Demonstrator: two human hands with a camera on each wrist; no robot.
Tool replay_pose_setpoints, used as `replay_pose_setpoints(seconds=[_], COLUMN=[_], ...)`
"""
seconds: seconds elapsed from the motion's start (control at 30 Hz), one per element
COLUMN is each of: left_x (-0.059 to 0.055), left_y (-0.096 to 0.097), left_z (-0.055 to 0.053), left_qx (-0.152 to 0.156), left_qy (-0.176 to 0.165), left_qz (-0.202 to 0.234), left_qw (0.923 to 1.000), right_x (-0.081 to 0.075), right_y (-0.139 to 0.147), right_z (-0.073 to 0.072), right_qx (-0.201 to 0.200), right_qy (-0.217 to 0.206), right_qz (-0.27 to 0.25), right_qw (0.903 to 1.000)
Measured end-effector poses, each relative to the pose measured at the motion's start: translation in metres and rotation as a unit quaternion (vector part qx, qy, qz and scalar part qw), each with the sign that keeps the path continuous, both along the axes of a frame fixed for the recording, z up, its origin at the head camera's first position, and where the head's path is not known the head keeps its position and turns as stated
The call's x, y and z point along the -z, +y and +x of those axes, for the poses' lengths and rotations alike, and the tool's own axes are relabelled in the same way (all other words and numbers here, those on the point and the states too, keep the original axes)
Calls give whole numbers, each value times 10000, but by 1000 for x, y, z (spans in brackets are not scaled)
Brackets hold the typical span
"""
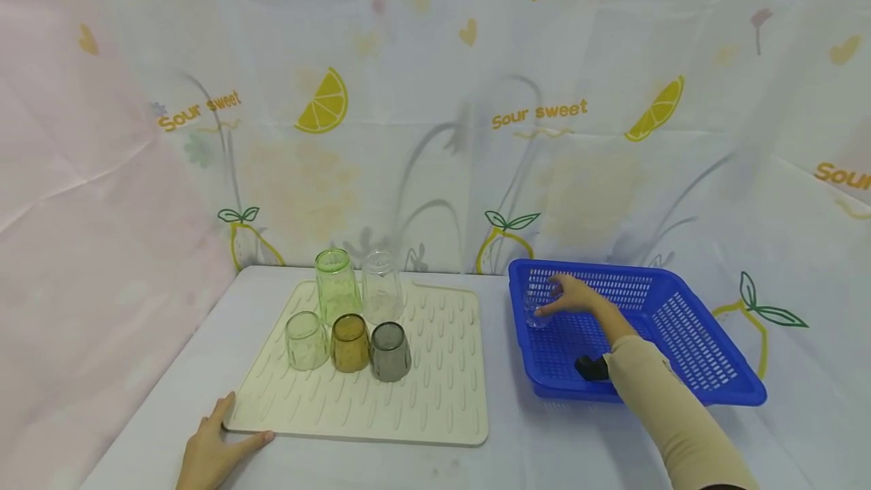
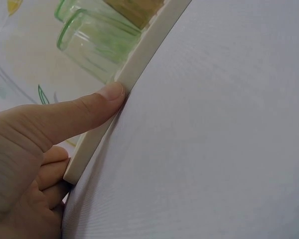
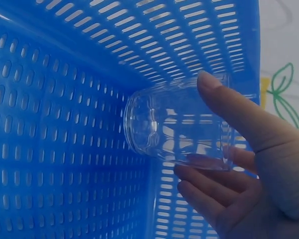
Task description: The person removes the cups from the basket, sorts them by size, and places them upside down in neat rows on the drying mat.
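My right hand (image 1: 571,296) reaches into the blue plastic basket (image 1: 687,286) and holds a clear glass (image 3: 177,127) near its mouth, thumb on one side and fingers on the other. The glass is in the basket's back left corner. My left hand (image 1: 212,451) rests at the near left corner of a cream drying mat (image 1: 442,407), its thumb along the front edge and its fingers by the left edge. On the mat stand a tall green glass (image 1: 336,289), a tall clear glass (image 1: 382,289), a short pale green glass (image 1: 306,342), an amber glass (image 1: 350,345) and a grey glass (image 1: 390,354).
A small black object (image 1: 590,369) shows beside the right sleeve, over the basket. The white-covered table (image 1: 503,429) backs onto a lemon-print cloth (image 1: 435,134). Bare mat lies right of and in front of the glasses.
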State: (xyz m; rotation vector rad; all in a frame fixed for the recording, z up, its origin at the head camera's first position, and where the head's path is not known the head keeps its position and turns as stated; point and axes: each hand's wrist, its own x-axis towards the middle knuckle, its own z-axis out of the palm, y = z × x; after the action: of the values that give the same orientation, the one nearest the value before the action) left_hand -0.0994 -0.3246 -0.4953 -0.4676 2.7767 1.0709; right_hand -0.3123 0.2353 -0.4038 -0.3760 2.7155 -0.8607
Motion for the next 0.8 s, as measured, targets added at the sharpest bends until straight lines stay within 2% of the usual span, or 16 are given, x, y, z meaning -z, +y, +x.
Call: replay_pose_setpoints(seconds=[0.37,0.6,0.8], left_x=[2,1,0], left_y=[1,1,0], left_z=[2,2,2], left_qx=[-13,-15,-21], left_qy=[29,29,15], left_qz=[41,4,-11], left_qw=[10000,10000,10000], right_x=[8,-5,-11], right_y=[7,8,9], right_z=[-1,6,8], right_qx=[76,99,237], right_qy=[313,571,882], right_qz=[-562,-946,-1234], right_qw=[9979,9938,9881])
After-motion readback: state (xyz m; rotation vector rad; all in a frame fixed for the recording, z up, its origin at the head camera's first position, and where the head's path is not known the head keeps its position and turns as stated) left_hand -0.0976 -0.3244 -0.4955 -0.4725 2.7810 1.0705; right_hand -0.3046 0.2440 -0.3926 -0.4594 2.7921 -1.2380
